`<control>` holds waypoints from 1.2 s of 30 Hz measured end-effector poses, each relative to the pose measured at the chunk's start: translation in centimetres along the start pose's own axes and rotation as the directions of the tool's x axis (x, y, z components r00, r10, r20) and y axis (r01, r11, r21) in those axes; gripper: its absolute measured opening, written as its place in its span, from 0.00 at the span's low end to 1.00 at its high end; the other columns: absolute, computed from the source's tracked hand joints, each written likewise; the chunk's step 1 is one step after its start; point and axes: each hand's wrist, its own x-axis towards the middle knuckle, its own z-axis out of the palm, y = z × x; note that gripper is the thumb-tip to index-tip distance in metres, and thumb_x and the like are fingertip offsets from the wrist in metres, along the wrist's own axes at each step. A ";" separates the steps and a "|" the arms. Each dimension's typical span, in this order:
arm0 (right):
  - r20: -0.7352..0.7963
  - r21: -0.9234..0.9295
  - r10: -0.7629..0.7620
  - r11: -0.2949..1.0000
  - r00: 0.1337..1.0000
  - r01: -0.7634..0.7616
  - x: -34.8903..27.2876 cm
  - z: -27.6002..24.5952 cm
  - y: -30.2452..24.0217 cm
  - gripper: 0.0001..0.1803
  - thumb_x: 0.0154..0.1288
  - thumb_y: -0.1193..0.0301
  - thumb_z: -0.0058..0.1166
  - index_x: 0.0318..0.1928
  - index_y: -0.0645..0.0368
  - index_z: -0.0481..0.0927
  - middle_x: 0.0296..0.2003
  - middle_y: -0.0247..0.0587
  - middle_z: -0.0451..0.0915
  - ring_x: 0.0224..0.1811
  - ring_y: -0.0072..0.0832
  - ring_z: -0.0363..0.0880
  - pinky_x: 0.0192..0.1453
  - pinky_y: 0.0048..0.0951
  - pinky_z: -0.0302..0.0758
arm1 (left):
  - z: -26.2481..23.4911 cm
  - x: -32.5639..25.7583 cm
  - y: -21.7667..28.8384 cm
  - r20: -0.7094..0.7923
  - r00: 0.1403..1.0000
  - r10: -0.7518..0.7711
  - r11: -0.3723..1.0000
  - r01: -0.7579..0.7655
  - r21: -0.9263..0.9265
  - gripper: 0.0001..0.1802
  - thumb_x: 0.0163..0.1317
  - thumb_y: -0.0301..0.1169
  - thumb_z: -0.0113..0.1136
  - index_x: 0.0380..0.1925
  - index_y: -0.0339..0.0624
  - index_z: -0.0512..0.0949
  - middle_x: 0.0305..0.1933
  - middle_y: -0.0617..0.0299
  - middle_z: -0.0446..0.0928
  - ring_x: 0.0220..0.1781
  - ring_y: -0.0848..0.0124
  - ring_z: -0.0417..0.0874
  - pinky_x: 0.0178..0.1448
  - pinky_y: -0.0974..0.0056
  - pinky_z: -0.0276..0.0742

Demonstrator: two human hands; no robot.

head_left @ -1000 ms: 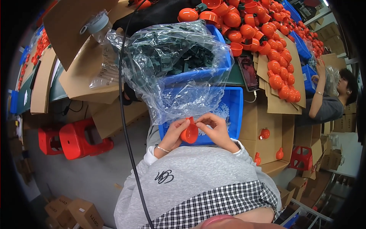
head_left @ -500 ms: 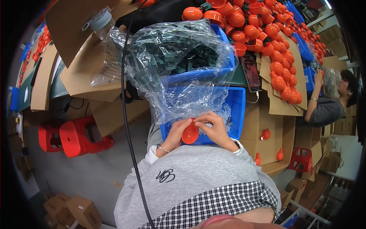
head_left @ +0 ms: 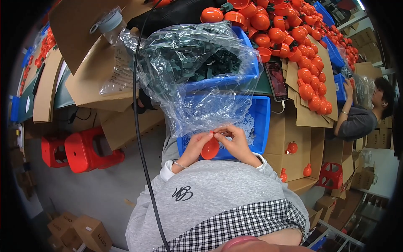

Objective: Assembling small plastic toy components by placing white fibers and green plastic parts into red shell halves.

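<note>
Over the near edge of a blue bin [head_left: 266,122] I hold a small orange plastic cup [head_left: 210,150] with a narrow neck. My left hand [head_left: 194,148] grips it by the neck, its bowl hanging below the fingers. Pressed together at the same neck are the fingertips of my right hand [head_left: 236,143]; any small part between them is hidden. Small pale translucent pieces [head_left: 248,126] lie in the bin under my hands. A clear plastic bag [head_left: 201,111] drapes over its far left side.
Behind stands another blue bin [head_left: 252,69] with dark green plastic parts [head_left: 210,63]. Orange cups [head_left: 277,33] pile up at the far right, beside a phone [head_left: 276,82]. An open carton [head_left: 300,157] stands right. A black cable [head_left: 140,143] crosses my left. A co-worker [head_left: 359,119] sits at right.
The right fingertips have shifted slightly left and closer against the cup's neck. The cup has turned a little in my fingers. At right, the co-worker's hands have moved slightly.
</note>
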 end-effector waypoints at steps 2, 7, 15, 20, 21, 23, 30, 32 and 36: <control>-0.007 0.076 0.056 0.996 0.998 -0.056 0.0 0.0 0.3 0.07 0.56 0.78 0.58 0.37 0.64 0.79 0.34 0.39 0.80 0.36 0.26 0.80 0.40 0.25 0.77 | -0.1 -0.1 0.1 0.029 1.000 0.007 0.995 -0.010 0.098 0.18 0.67 0.40 0.50 0.38 0.34 0.79 0.34 0.66 0.78 0.34 0.82 0.74 0.39 0.75 0.68; -0.007 0.033 0.024 0.999 1.000 -0.024 0.0 0.1 1.2 0.08 0.55 0.78 0.59 0.36 0.64 0.76 0.31 0.38 0.80 0.34 0.25 0.79 0.40 0.25 0.77 | 0.1 0.0 -0.3 -0.066 0.984 0.164 0.964 -0.146 0.221 0.14 0.64 0.35 0.54 0.40 0.33 0.77 0.37 0.63 0.78 0.38 0.78 0.77 0.44 0.73 0.71; 0.051 -0.089 -0.023 0.996 0.998 0.028 2.8 -2.4 2.3 0.15 0.54 0.76 0.61 0.43 0.63 0.77 0.37 0.42 0.78 0.36 0.28 0.79 0.39 0.25 0.76 | 0.2 -0.5 0.5 -0.168 0.942 0.289 0.921 -0.226 0.316 0.13 0.59 0.29 0.60 0.43 0.33 0.76 0.38 0.60 0.80 0.40 0.75 0.79 0.47 0.71 0.73; 0.117 -0.595 -0.305 0.740 0.945 0.313 2.5 -1.8 4.5 0.19 0.50 0.80 0.60 0.45 0.61 0.76 0.42 0.52 0.76 0.44 0.41 0.77 0.43 0.31 0.75 | -0.1 -0.4 0.2 -0.200 0.955 0.217 0.975 -0.202 0.090 0.12 0.63 0.28 0.55 0.44 0.33 0.76 0.39 0.58 0.80 0.40 0.75 0.79 0.45 0.71 0.74; 0.120 -0.594 -0.305 0.741 0.945 0.315 2.6 -1.8 4.6 0.19 0.50 0.80 0.60 0.45 0.61 0.76 0.42 0.52 0.76 0.44 0.41 0.77 0.43 0.31 0.75 | -0.1 -0.4 0.3 -0.203 0.955 0.217 0.975 -0.203 0.089 0.12 0.63 0.28 0.55 0.44 0.33 0.76 0.39 0.58 0.80 0.40 0.75 0.79 0.45 0.71 0.74; 0.126 -0.509 -0.254 0.813 0.959 0.282 2.7 -1.9 4.8 0.17 0.49 0.82 0.58 0.43 0.62 0.77 0.38 0.53 0.77 0.40 0.42 0.78 0.42 0.31 0.75 | 0.1 -0.5 0.6 -0.200 0.960 0.194 0.980 -0.181 0.083 0.12 0.63 0.29 0.55 0.43 0.32 0.76 0.38 0.58 0.80 0.39 0.75 0.79 0.45 0.72 0.74; -0.039 -0.283 -0.079 0.957 0.996 0.065 2.5 -3.2 5.3 0.14 0.49 0.81 0.58 0.40 0.63 0.78 0.34 0.48 0.79 0.31 0.40 0.80 0.38 0.31 0.76 | -0.2 -0.2 0.4 -0.078 0.984 0.158 0.955 -0.132 0.267 0.11 0.59 0.28 0.59 0.38 0.32 0.77 0.34 0.59 0.80 0.37 0.75 0.80 0.44 0.72 0.74; -0.051 -0.129 0.044 0.990 0.998 -0.050 2.4 -3.4 5.4 0.14 0.49 0.79 0.60 0.40 0.63 0.78 0.34 0.48 0.78 0.34 0.38 0.80 0.39 0.32 0.76 | -0.3 0.0 0.2 -0.057 0.982 0.178 0.926 -0.148 0.349 0.10 0.58 0.28 0.59 0.36 0.32 0.78 0.34 0.58 0.80 0.37 0.74 0.81 0.44 0.72 0.75; -0.016 -0.410 -0.014 0.912 1.000 0.007 2.5 -3.1 4.2 0.14 0.50 0.78 0.60 0.40 0.62 0.78 0.37 0.48 0.78 0.37 0.37 0.80 0.41 0.32 0.76 | -0.5 0.2 -0.3 -0.062 0.981 0.184 0.919 -0.149 0.364 0.10 0.57 0.27 0.59 0.36 0.31 0.77 0.33 0.58 0.81 0.37 0.74 0.81 0.44 0.72 0.75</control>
